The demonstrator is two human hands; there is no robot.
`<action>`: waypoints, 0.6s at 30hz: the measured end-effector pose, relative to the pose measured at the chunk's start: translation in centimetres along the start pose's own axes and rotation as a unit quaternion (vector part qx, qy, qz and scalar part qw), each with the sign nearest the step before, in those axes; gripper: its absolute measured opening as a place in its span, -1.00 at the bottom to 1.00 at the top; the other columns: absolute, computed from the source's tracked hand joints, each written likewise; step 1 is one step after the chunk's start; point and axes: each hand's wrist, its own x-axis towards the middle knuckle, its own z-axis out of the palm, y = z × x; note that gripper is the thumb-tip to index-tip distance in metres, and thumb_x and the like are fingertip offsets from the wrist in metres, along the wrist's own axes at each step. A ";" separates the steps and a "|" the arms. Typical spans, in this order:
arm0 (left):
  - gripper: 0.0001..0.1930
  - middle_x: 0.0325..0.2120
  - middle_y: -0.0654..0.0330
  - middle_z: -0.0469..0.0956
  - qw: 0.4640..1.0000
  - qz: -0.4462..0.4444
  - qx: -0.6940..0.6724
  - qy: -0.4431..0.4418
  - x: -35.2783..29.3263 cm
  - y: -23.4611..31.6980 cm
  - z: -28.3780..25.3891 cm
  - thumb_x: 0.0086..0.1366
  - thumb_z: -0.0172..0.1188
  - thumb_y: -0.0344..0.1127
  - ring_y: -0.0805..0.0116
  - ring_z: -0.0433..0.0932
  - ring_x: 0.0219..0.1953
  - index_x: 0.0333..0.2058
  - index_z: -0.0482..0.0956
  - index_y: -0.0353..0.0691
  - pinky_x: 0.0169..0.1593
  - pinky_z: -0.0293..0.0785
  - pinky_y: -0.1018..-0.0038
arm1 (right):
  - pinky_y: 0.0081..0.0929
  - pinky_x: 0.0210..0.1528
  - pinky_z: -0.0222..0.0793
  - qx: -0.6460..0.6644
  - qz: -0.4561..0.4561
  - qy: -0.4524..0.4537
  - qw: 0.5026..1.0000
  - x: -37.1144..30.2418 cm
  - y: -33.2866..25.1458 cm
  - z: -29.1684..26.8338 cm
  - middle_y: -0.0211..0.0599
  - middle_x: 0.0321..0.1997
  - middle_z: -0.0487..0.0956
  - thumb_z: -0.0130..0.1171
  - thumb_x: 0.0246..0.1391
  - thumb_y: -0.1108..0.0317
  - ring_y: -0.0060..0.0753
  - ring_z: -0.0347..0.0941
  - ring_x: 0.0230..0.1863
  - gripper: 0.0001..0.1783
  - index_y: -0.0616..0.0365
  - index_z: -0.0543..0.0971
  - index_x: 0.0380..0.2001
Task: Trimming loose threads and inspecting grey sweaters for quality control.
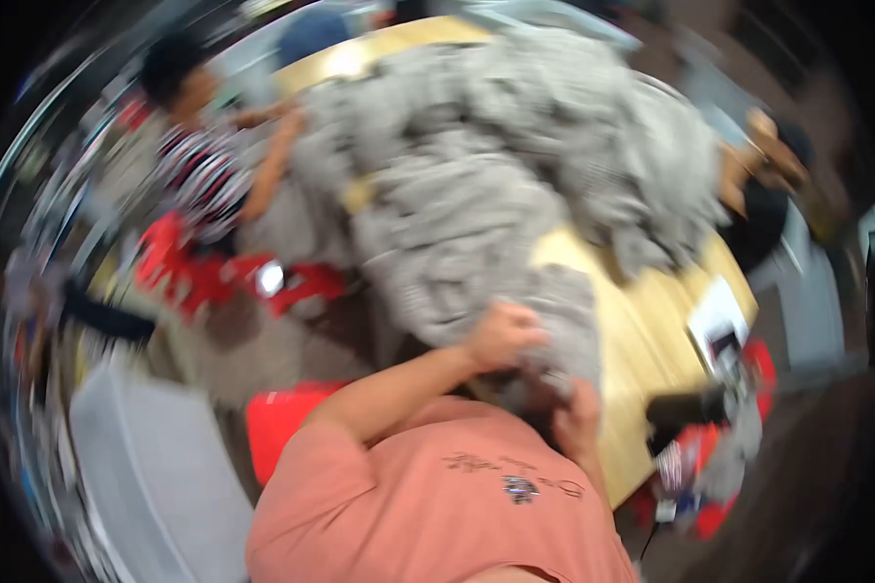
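Note:
Grey knitted fabric [457, 223] lies in folds across the near part of the table, and one end of it reaches down in front of me. My left hand [506, 337] is closed in a fist at the edge of this end, with cloth pinched in it. Lower and to the right, my right hand [579, 418] has its fingers bent around the hanging edge of the same cloth. A small pale spot shows by its fingertips, too blurred to make out. The gap between my hands is short.
A large heap of grey fabric [554, 97] covers the far side of the wooden table [642, 330]. One person in a striped top [204, 175] sits at left, another's arms show at right. A red stool [287, 418] and a pale grey bin [156, 466] stand left of me.

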 end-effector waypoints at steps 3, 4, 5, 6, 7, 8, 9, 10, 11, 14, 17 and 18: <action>-0.94 -0.61 0.26 0.52 0.798 -0.429 -0.421 0.036 1.8 -0.2 -2.1 0.02 0.15 -0.48 0.59 0.41 -0.56 -0.54 0.54 -0.36 -0.46 0.34 0.62 | -0.16 -0.27 0.30 -0.013 0.062 0.063 0.996 -2.4 1.0 1.5 0.03 -0.36 0.42 -0.09 -0.45 0.66 0.10 0.36 -0.32 -0.57 0.28 0.40 -0.31; -0.97 -0.62 0.28 0.52 0.759 -0.432 -0.487 0.028 2.9 -0.3 -2.2 0.02 0.16 -0.51 0.61 0.41 -0.57 -0.54 0.55 -0.35 -0.47 0.32 0.67 | -0.18 -0.29 0.34 -0.026 0.084 0.105 0.991 -2.8 0.2 1.0 0.03 -0.37 0.43 -0.09 -0.45 0.65 0.10 0.37 -0.32 -0.55 0.27 0.40 -0.30; -0.98 -0.62 0.29 0.52 0.769 -0.408 -0.492 0.007 3.4 -0.8 -0.9 0.03 0.15 -0.54 0.63 0.40 -0.59 -0.54 0.54 -0.35 -0.48 0.31 0.69 | -0.21 -0.29 0.35 -0.008 0.147 0.109 0.983 -3.9 0.1 -0.5 0.04 -0.34 0.44 -0.11 -0.43 0.64 0.09 0.39 -0.33 -0.57 0.27 0.40 -0.30; -0.96 -0.63 0.30 0.51 0.791 -0.392 -0.469 -0.024 4.8 -0.4 -1.1 0.04 0.14 -0.53 0.64 0.39 -0.60 -0.55 0.53 -0.35 -0.49 0.31 0.68 | -0.34 -0.23 0.35 0.052 0.182 0.165 0.968 -3.6 -1.5 -1.4 -0.01 -0.35 0.45 -0.11 -0.40 0.61 -0.07 0.43 -0.31 -0.59 0.30 0.39 -0.30; -0.95 -0.64 0.31 0.50 0.791 -0.370 -0.484 -0.047 5.6 -0.4 -1.0 0.05 0.14 -0.52 0.65 0.37 -0.62 -0.56 0.52 -0.36 -0.50 0.29 0.68 | -0.51 -0.17 0.30 0.145 0.225 0.159 0.950 -3.7 -2.2 -2.5 -0.20 -0.35 0.47 -0.04 -0.35 0.57 -0.38 0.40 -0.27 -0.62 0.31 0.39 -0.28; -0.95 -0.64 0.32 0.49 0.790 -0.356 -0.495 -0.064 6.9 0.4 -1.2 0.05 0.14 -0.51 0.66 0.36 -0.62 -0.56 0.52 -0.35 -0.51 0.27 0.69 | -0.60 -0.14 0.24 0.381 0.311 0.135 0.860 -4.1 -3.0 -3.8 -0.40 -0.37 0.45 0.06 -0.33 0.53 -0.56 0.33 -0.22 -0.61 0.30 0.40 -0.27; -0.94 -0.64 0.33 0.49 0.788 -0.345 -0.505 -0.072 7.9 1.0 -1.5 0.05 0.14 -0.51 0.67 0.34 -0.63 -0.57 0.52 -0.34 -0.52 0.24 0.70 | -0.60 -0.14 0.24 0.377 0.317 0.148 0.857 -4.2 -3.6 -5.1 -0.40 -0.37 0.45 0.06 -0.33 0.53 -0.56 0.33 -0.22 -0.61 0.30 0.40 -0.27; -0.94 -0.64 0.33 0.49 0.784 -0.343 -0.510 -0.085 8.5 1.4 -1.5 0.05 0.14 -0.51 0.67 0.34 -0.63 -0.57 0.52 -0.34 -0.52 0.24 0.70 | -0.61 -0.15 0.24 0.440 0.278 0.115 0.846 -4.3 -4.3 -6.4 -0.45 -0.36 0.44 0.10 -0.33 0.52 -0.60 0.31 -0.23 -0.60 0.28 0.40 -0.26; -0.95 -0.64 0.34 0.48 0.776 -0.339 -0.526 -0.081 9.1 1.7 -1.2 0.05 0.14 -0.51 0.67 0.33 -0.63 -0.56 0.52 -0.33 -0.53 0.23 0.70 | -0.63 -0.17 0.23 0.500 0.233 0.084 0.830 -4.3 -4.9 -7.3 -0.50 -0.35 0.44 0.13 -0.32 0.51 -0.64 0.30 -0.24 -0.60 0.26 0.41 -0.25; -0.95 -0.63 0.33 0.49 0.767 -0.337 -0.538 -0.098 9.8 1.4 0.5 0.05 0.14 -0.50 0.67 0.33 -0.63 -0.55 0.52 -0.32 -0.53 0.23 0.69 | -0.44 -0.22 0.31 0.128 0.284 0.169 0.935 -4.8 -4.6 -6.4 -0.27 -0.40 0.47 0.07 -0.38 0.56 -0.28 0.41 -0.31 -0.60 0.26 0.40 -0.29; -0.95 -0.61 0.29 0.50 0.773 -0.337 -0.521 -0.134 9.5 0.5 1.9 0.07 0.12 -0.49 0.62 0.40 -0.60 -0.54 0.51 -0.32 -0.49 0.32 0.66 | -0.23 -0.25 0.34 -0.119 0.307 0.251 0.910 -5.8 -4.1 -5.2 0.00 -0.41 0.44 -0.03 -0.42 0.63 0.14 0.35 -0.34 -0.64 0.28 0.40 -0.36; -0.94 -0.61 0.28 0.51 0.747 -0.365 -0.542 -0.124 9.8 0.8 2.0 0.06 0.12 -0.49 0.62 0.41 -0.59 -0.54 0.52 -0.34 -0.48 0.33 0.66 | -0.29 -0.28 0.34 -0.194 0.271 0.292 0.897 -6.2 -3.7 -5.2 -0.04 -0.42 0.44 -0.04 -0.37 0.64 0.02 0.38 -0.38 -0.67 0.29 0.41 -0.36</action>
